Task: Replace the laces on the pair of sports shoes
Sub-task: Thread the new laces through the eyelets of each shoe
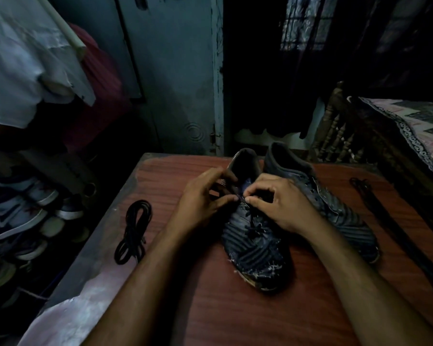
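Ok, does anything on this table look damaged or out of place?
Yes. The dark striped sports shoe being laced has a frayed toe, with pale threads and worn patches near the sole. A coiled black lace lies loose near the left edge of the reddish wooden table, but seems simply set aside.

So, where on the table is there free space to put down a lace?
Bare wood lies in front of the near shoe, between the forearms, and between the coiled lace and the left hand. It is crowded where the right hand works, beside the second shoe.
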### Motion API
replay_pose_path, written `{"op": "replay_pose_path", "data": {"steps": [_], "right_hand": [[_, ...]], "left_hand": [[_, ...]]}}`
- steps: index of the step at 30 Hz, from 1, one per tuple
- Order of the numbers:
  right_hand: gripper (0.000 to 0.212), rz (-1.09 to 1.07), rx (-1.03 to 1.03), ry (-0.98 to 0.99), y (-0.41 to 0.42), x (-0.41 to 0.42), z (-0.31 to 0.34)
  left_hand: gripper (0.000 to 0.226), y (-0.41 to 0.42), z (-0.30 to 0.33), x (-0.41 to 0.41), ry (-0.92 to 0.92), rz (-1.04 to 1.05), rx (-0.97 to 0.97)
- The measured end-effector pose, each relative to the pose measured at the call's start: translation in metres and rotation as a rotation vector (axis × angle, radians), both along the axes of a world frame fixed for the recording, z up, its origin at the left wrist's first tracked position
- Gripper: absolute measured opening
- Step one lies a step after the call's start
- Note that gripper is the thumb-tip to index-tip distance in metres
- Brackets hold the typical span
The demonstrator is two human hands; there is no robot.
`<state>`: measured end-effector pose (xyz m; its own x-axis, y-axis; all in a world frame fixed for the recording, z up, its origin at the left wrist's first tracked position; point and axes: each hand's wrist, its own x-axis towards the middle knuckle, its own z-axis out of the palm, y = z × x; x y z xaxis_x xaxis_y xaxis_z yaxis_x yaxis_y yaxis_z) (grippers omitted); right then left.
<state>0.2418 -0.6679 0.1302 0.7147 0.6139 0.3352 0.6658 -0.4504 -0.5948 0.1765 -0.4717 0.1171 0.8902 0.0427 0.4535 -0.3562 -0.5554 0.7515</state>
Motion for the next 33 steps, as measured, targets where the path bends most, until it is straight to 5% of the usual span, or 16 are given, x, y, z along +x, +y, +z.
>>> {"op": "replay_pose_path", "data": {"steps": [4,11,19,28,33], "right_hand": [[0.005,0.0,0.048,0.062,0.0,0.003,-0.003],[0.007,-0.013,-0.047,0.13,0.0,0.002,0.001],[0.009,-0.153,0.072,0.199,0.005,-0.002,0.0],[0.015,-0.035,-0.075,0.195,0.0,0.001,0.002],[0.009,-0.12,0.032,0.215,0.002,0.001,-0.002]], "left_hand": [[0.044,-0.001,-0.006,0.002,0.036,0.086,-0.245],[0.028,-0.002,-0.01,0.004,0.094,0.062,-0.199],[0.027,-0.003,-0.01,0.004,0.053,0.077,-0.081],[0.026,-0.001,-0.012,0.002,0.099,-0.036,-0.056],[0.013,-0.004,-0.011,0.003,-0.022,-0.002,0.009]]}}
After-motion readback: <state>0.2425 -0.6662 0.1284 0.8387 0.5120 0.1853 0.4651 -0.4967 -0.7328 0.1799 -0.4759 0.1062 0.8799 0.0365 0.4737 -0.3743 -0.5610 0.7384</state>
